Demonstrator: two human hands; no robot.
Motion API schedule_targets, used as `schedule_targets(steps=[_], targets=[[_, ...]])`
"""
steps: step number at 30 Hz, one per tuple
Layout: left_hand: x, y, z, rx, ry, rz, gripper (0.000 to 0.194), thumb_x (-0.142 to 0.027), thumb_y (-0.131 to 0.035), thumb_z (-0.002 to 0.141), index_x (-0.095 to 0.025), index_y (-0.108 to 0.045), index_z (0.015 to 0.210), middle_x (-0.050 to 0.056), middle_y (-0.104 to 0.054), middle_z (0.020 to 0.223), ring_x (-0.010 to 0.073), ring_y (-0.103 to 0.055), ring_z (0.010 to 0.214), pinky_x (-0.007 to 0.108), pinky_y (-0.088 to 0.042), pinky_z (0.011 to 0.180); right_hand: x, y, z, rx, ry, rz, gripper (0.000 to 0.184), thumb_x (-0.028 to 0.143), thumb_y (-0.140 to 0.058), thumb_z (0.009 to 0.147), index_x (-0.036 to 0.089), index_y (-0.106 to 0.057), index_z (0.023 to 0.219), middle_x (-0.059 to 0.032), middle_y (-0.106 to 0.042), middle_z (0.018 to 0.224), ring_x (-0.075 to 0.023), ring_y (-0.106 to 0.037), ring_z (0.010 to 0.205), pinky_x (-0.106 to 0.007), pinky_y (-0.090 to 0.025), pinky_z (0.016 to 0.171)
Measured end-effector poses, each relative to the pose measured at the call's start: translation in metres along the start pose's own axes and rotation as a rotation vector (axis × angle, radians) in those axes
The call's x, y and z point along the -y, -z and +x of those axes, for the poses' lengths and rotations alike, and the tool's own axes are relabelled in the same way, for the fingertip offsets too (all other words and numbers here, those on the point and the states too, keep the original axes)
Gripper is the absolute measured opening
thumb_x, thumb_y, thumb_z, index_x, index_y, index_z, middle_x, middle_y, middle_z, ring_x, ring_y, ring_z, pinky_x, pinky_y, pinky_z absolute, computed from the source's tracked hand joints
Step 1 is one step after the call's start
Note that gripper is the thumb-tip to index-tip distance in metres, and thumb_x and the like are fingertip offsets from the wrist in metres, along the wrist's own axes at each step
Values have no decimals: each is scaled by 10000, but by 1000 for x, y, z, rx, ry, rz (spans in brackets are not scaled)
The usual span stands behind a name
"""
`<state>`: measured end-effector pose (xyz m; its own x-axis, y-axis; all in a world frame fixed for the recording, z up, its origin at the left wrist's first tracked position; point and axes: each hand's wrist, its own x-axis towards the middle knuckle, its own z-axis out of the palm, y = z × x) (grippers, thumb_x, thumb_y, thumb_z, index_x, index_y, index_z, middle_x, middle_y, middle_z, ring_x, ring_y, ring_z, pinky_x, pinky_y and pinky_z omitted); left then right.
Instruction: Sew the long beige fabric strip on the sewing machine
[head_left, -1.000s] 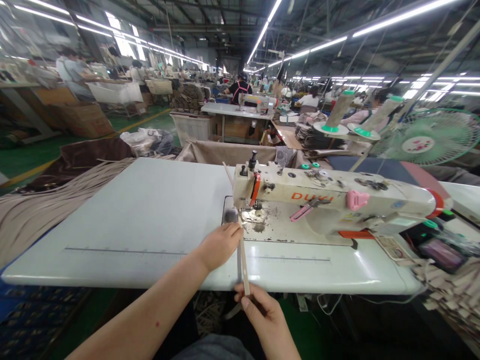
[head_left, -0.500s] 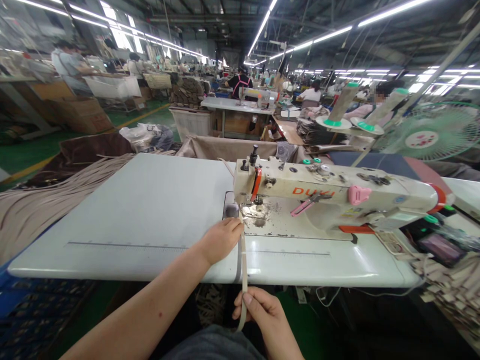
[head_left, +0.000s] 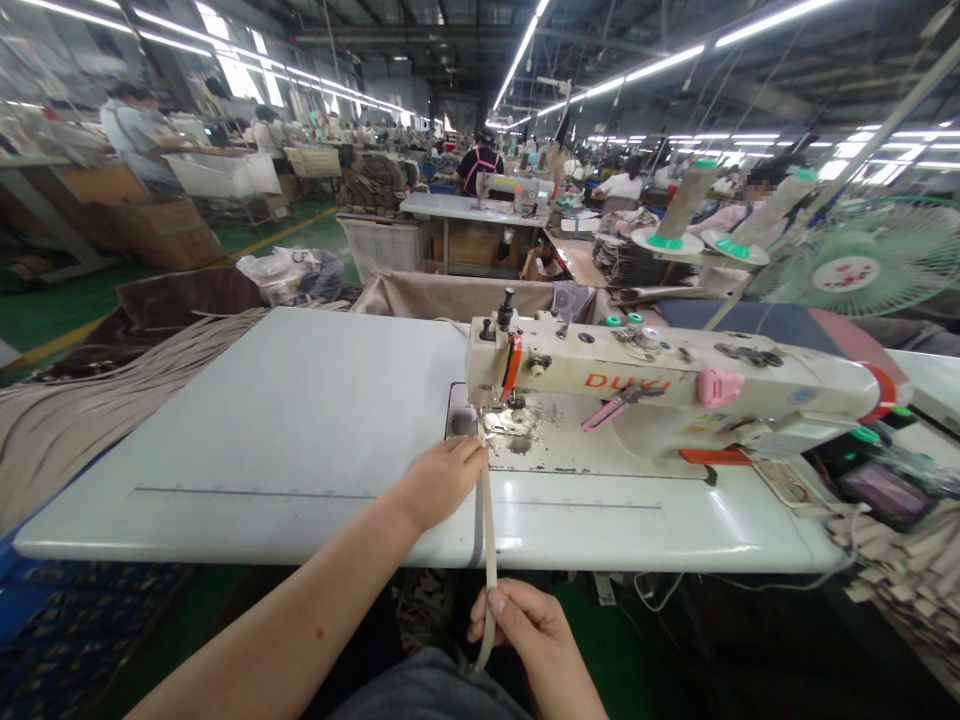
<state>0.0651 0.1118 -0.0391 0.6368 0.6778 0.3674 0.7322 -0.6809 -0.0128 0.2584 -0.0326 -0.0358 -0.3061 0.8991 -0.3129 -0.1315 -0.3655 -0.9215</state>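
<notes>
A narrow beige fabric strip (head_left: 489,530) runs from under the needle area of the sewing machine (head_left: 600,370) over the table's front edge. On the machine bed, close to the presser foot, my left hand (head_left: 448,478) rests with its fingers together on the strip. Below the edge, my right hand (head_left: 521,620) pinches the same strip between thumb and fingers. The strip's lower end curls down past that hand towards my lap. A pair of pink-handled thread snips (head_left: 604,414) hangs against the machine's arm.
Long beige strips (head_left: 112,400) lie heaped beyond the table's (head_left: 300,420) left side. More cut strips (head_left: 907,570) are piled at the right. Thread cones (head_left: 682,205) and a green fan (head_left: 847,265) stand behind the machine. Other people work farther back.
Hardly anything differs. My right hand has shifted very slightly down with the strip, while my left hand stays in place.
</notes>
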Motion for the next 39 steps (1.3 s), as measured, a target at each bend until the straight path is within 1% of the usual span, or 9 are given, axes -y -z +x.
schedule_targets(steps=[8,15,19,22,25,28,33,36,39], targets=[[-1,1,2,48,-47,106,221,-170,-463,1048,-118,-648,1156,110,-653,1234,270,-569,1284,395,-473,1141,-1,2,2,3,9,-42,506,642,-746,846,150,-805,747,-60,-719,672,-159,-612,640,-256,-450,629],[0,-2,6,-2,-64,118,213,-163,-462,1035,-122,-654,1118,112,-638,1292,286,-523,1349,424,-377,1226,-2,2,1,19,-6,-46,529,673,-743,830,155,-800,741,-61,-716,672,-153,-588,620,-267,-450,631],[-1,0,6,-7,0,87,212,-184,-481,1034,-119,-620,1181,117,-627,1310,277,-522,1346,407,-400,1206,-4,3,2,22,-13,-49,537,680,-754,814,149,-802,748,-63,-714,664,-160,-597,620,-272,-454,632],[-2,2,7,-19,20,64,179,-176,-498,1026,-124,-621,1145,116,-631,1296,258,-544,1306,399,-390,1213,-2,4,1,44,2,-42,494,636,-741,852,154,-802,766,-57,-708,677,-167,-601,637,-282,-465,654],[-2,3,6,-20,2,53,161,-140,-482,1028,-141,-632,1086,97,-656,1220,231,-582,1228,386,-401,1201,1,5,2,80,59,-66,443,584,-722,892,170,-805,757,-46,-683,703,-179,-596,680,-296,-468,691],[-2,2,4,3,-31,62,176,-118,-464,1030,-148,-636,1040,91,-665,1145,233,-594,1178,392,-444,1157,1,7,3,106,130,-140,410,558,-727,896,188,-805,739,-42,-662,743,-189,-592,722,-305,-455,716],[-1,1,3,44,-13,11,142,-150,-485,1029,-150,-617,1080,105,-640,1161,257,-572,1198,399,-499,1081,2,6,6,59,224,-230,356,515,-753,887,205,-781,714,-54,-662,818,-231,-627,837,-332,-468,803],[-1,1,3,62,14,-38,123,-177,-502,1031,-159,-604,1097,104,-627,1179,256,-567,1211,383,-518,1047,5,5,7,7,232,-250,315,516,-754,888,217,-817,809,-64,-694,861,-240,-642,867,-337,-475,819],[-1,2,3,55,16,-42,126,-180,-490,1038,-157,-602,1091,109,-622,1177,258,-569,1212,386,-524,1034,4,3,7,-11,145,-136,356,561,-743,887,219,-823,944,-61,-729,825,-218,-642,791,-322,-489,756]])
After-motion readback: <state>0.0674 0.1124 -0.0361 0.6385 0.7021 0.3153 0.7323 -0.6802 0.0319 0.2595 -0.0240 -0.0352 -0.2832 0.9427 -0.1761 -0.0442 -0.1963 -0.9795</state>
